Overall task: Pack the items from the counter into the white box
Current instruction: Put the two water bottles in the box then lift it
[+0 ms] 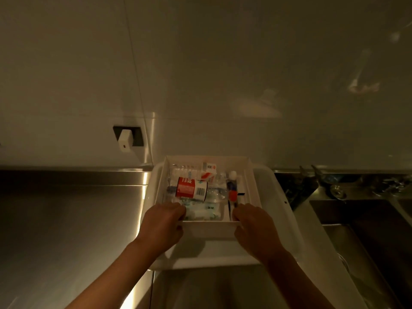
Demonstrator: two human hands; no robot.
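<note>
The white box (pixel 209 228) sits on a larger white tray (pixel 278 210) on the steel counter. Inside it lie a red-and-white can (pixel 191 188) on its side, a small red-and-white carton (pixel 208 170), a tube with a white cap (pixel 232 188), clear plastic packets (pixel 217 192) and a pale green packet (pixel 201 211). My left hand (pixel 161 226) grips the box's near left corner, fingers curled over the rim. My right hand (pixel 254 226) grips the near right corner the same way.
A steel counter (pixel 66 219) stretches to the left. A sink (pixel 367 230) lies to the right, with taps (pixel 312 172) behind it. A white plug (pixel 124 140) sits in a dark wall socket at the back left. The light is dim.
</note>
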